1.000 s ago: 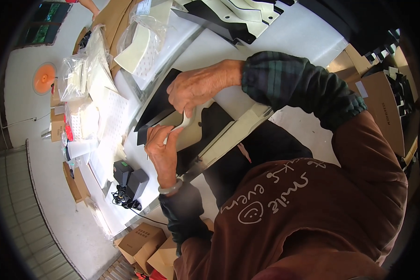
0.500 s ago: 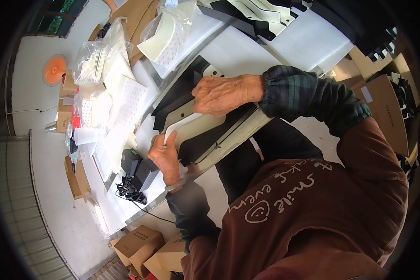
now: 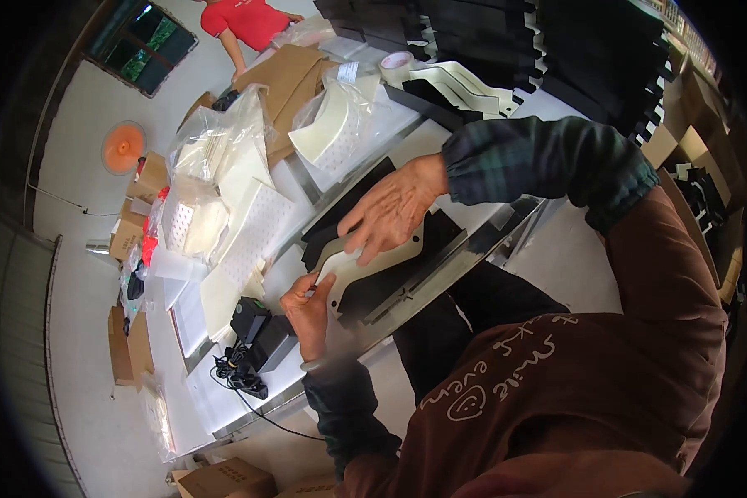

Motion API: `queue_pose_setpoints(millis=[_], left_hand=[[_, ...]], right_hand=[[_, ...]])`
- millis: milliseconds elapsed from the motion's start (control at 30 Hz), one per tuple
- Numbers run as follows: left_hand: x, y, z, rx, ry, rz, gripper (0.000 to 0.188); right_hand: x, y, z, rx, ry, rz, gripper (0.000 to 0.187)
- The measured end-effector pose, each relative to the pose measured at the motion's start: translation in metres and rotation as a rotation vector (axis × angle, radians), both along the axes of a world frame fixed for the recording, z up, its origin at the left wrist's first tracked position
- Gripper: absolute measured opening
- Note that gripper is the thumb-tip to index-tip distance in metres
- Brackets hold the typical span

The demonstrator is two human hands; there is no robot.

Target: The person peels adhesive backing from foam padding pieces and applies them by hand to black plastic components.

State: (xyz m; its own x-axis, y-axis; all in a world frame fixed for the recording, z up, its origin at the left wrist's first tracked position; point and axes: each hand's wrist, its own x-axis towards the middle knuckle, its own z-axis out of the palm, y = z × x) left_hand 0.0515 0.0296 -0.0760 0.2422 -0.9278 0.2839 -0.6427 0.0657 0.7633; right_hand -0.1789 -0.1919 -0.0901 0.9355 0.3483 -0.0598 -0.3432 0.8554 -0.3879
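Observation:
A bent cream strip [image 3: 372,267] with small dark holes lies on a black panel [image 3: 427,270] at the table's near edge. My left hand [image 3: 305,315] pinches the strip's left end between thumb and fingers. My right hand [image 3: 397,207] reaches across from the right, its fingers extended and resting on the strip's middle. A small pale patch shows by the right fingertips; I cannot tell if it is a separate piece. Part of the strip and of the panel behind it is hidden under that hand.
Plastic bags of cream sheets [image 3: 199,224] cover the left of the table. A black box-shaped device [image 3: 270,340] with coiled cable stands near my left hand. Behind are a tape roll [image 3: 397,65], stacked cream strips [image 3: 465,87] and black panels [image 3: 593,58]. A person in red [image 3: 245,21] is beyond.
My right hand has gone from a closed grip, with a pale sheet curling up beside it, to extended fingers on the strip. My left hand stays at the left end. The view has shifted.

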Motion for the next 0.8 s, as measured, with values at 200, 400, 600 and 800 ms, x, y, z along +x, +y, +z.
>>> queue_pose_setpoints(millis=[200, 400, 600, 800], left_hand=[[0.012, -0.002, 0.057, -0.416, 0.194, 0.301, 0.024], [0.047, 0.026, 0.062, -0.453, 0.251, 0.401, 0.025], [0.142, 0.024, 0.072, -0.091, -0.331, 0.494, 0.021], [0.34, -0.059, 0.008, 0.122, -0.929, 0.319, 0.026]], right_hand=[[0.006, 0.045, 0.093, 1.901, 1.027, 0.226, 0.032], [-0.016, 0.07, 0.148, 3.165, 1.107, 0.192, 0.017], [-0.006, 0.034, 0.092, 3.529, 0.931, 0.039, 0.019], [0.144, 0.001, 0.114, 3.915, 1.05, 0.324, 0.023]])
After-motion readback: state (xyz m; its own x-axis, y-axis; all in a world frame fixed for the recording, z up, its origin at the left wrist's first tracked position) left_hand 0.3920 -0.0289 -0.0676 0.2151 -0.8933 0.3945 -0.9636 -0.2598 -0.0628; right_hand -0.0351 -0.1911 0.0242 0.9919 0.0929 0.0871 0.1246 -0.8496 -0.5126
